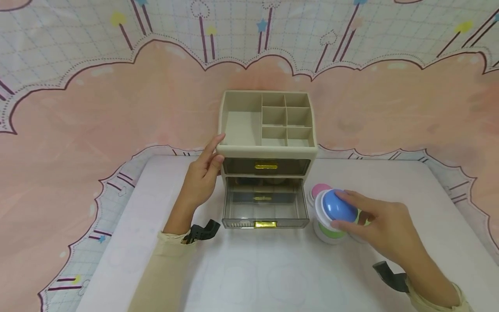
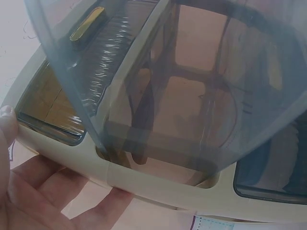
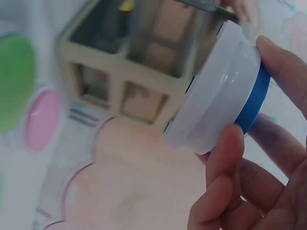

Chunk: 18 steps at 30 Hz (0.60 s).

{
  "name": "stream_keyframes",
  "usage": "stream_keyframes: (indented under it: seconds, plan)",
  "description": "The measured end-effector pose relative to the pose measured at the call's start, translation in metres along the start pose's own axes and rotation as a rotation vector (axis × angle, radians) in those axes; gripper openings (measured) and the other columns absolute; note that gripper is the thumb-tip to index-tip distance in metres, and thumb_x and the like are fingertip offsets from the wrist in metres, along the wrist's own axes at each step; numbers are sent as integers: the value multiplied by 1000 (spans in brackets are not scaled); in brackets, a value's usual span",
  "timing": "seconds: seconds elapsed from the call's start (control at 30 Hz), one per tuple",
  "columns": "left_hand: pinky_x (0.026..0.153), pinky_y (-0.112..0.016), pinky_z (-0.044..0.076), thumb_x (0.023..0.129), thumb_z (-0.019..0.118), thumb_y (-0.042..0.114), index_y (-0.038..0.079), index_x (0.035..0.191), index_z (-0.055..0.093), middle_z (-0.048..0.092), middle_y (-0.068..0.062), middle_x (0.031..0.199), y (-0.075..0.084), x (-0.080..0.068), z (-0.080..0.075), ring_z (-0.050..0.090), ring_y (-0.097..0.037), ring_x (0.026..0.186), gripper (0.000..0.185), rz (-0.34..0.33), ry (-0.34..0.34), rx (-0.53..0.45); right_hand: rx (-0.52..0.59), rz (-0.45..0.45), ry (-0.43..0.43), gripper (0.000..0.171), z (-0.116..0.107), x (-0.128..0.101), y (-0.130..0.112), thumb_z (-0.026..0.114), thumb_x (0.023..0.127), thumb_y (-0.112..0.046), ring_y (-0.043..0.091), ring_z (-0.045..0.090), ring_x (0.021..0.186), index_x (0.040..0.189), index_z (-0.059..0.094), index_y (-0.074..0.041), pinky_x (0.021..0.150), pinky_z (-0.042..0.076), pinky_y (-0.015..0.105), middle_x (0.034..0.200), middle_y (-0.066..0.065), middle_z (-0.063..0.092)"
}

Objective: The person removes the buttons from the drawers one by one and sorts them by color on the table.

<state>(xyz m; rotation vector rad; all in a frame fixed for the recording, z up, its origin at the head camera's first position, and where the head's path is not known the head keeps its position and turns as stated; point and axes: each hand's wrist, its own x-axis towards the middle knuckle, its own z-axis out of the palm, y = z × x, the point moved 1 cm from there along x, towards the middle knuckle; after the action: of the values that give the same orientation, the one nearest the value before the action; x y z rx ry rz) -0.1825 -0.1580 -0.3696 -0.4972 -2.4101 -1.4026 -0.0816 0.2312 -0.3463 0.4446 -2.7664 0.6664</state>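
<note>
A beige desk organizer (image 1: 267, 149) stands at the centre in the head view, a clear drawer (image 1: 266, 223) pulled out of its front. My left hand (image 1: 203, 175) grips its left side near the top, the thumb at the front corner. In the left wrist view, the fingers (image 2: 57, 184) lie along the organizer's edge. Right of the drawer, my right hand (image 1: 383, 223) pinches a round white jar with a blue lid (image 1: 340, 205) between thumb and fingers. This jar (image 3: 218, 96) is tilted in the right wrist view. It overlaps a green-lidded jar (image 1: 330, 233) in the head view.
A pink-lidded jar (image 1: 321, 189) stands beside the organizer, behind the blue one. The smoked drawer (image 1: 267, 167) above the pulled-out one is closed. On top of the organizer is a divided tray (image 1: 273, 126). A white table (image 1: 241, 277) lies beneath, before a patterned cloth (image 1: 163, 108).
</note>
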Motion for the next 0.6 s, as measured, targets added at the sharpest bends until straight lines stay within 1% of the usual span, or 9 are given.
stream_keyframes:
  seconds: [0.07, 0.13, 0.2, 0.27, 0.37, 0.43, 0.5, 0.53, 0.6]
  plan:
    - [70, -36, 47, 109, 48, 24, 31, 157, 41, 64, -13, 97, 0, 0, 0, 56, -24, 75, 48, 3, 3, 2, 0, 34, -38, 64, 2, -7, 6, 93, 73, -43, 8, 54, 69, 131, 72, -24, 51, 43, 19, 96, 0, 78]
    - [71, -36, 48, 110, 48, 24, 31, 157, 40, 65, -13, 99, -1, 0, 0, 56, -24, 76, 48, 2, 3, 6, 2, 74, -85, 65, 5, -14, 11, 91, 74, -47, 9, 55, 72, 132, 71, -24, 52, 45, 20, 98, 0, 77]
    - [72, -36, 48, 110, 48, 25, 31, 157, 40, 66, -14, 101, -1, 0, -1, 57, -24, 76, 48, 1, 3, 9, 17, 92, -113, 66, 10, -21, 16, 90, 74, -49, 8, 55, 73, 132, 71, -25, 52, 46, 20, 107, 3, 77]
    - [72, -37, 48, 110, 48, 25, 31, 157, 40, 66, -14, 102, -2, 0, -1, 57, -25, 77, 49, 0, 1, 8, 29, 85, -132, 64, 17, -29, 22, 90, 72, -50, 6, 54, 73, 130, 73, -26, 54, 47, 20, 107, 3, 77]
    - [73, -39, 50, 110, 48, 25, 32, 157, 39, 68, -15, 109, -2, 0, -1, 59, -26, 79, 49, -5, -4, 7, 38, 60, -171, 63, 28, -39, 29, 90, 70, -54, 1, 52, 72, 126, 74, -29, 58, 48, 19, 112, 3, 76]
    - [74, -41, 51, 110, 48, 26, 33, 157, 39, 68, -16, 113, -2, -1, -1, 61, -28, 81, 49, -10, -6, 6, 42, 48, -204, 62, 35, -45, 33, 88, 70, -57, -2, 50, 71, 125, 74, -32, 59, 48, 18, 107, -2, 76]
    - [77, -43, 54, 110, 48, 26, 33, 157, 39, 68, -16, 120, -1, -1, -1, 64, -30, 85, 49, -14, -7, 2, 58, 36, -218, 61, 40, -51, 37, 88, 70, -57, -3, 49, 70, 124, 75, -32, 59, 48, 18, 109, -3, 76]
    - [79, -44, 55, 109, 48, 26, 33, 157, 39, 68, -16, 123, -1, -1, -1, 66, -30, 88, 49, -16, -7, 0, 63, 36, -228, 60, 41, -55, 39, 87, 71, -57, -4, 48, 70, 124, 75, -32, 59, 48, 18, 107, -5, 76]
    - [81, -46, 56, 109, 48, 27, 33, 157, 39, 68, -16, 124, -1, -1, -1, 67, -31, 89, 49, -15, -8, -6, 75, 30, -238, 59, 44, -62, 43, 87, 71, -56, -5, 48, 70, 124, 75, -33, 59, 47, 18, 102, -10, 76]
